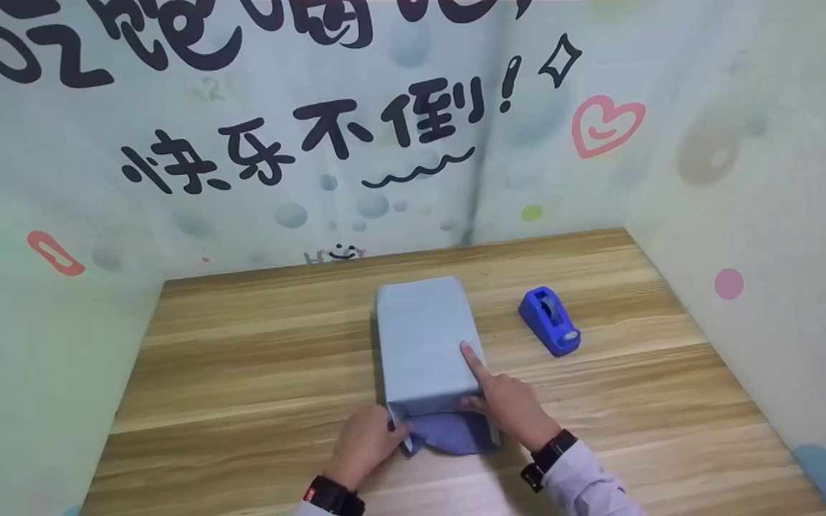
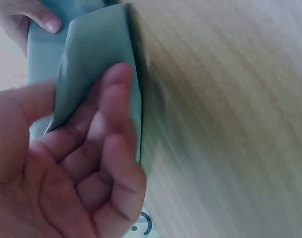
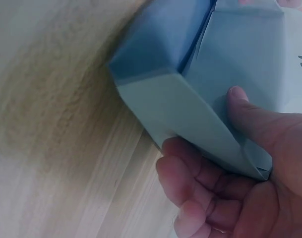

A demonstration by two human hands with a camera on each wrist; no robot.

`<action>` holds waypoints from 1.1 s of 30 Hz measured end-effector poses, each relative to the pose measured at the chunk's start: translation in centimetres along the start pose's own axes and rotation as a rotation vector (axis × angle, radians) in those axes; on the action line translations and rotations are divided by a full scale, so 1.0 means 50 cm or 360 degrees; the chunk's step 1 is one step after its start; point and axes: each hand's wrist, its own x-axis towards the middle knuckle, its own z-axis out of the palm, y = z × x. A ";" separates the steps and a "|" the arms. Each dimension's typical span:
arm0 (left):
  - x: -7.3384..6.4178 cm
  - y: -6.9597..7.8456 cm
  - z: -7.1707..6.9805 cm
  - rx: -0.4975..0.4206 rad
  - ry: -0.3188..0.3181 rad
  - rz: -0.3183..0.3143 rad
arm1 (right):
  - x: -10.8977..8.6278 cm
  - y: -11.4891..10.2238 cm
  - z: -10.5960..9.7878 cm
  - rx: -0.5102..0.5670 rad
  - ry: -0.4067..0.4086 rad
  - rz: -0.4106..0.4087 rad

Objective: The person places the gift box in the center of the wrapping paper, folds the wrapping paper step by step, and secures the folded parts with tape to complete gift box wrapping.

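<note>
A box wrapped in light blue paper (image 1: 424,337) lies on the wooden table, its near end facing me. From that end a darker blue-violet paper flap (image 1: 456,433) sticks out low over the tabletop. At the near left corner my left hand (image 1: 364,441) holds a side fold of the wrapping paper (image 2: 98,49) between thumb and curled fingers. My right hand (image 1: 517,407) is at the near right corner, one finger stretched along the box top. In the right wrist view its thumb lies against the box end, and its other fingers curl outside a folded paper side flap (image 3: 155,101).
A blue tape dispenser (image 1: 551,320) stands right of the box, a short way off. Behind the wooden table (image 1: 241,344) hangs a pale printed backdrop (image 1: 384,122) with dark lettering, and similar pale walls close both sides.
</note>
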 end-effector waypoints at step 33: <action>0.123 0.080 0.057 0.1086 0.0655 0.0827 | 0.000 0.000 0.005 -0.0155 0.0053 -0.0025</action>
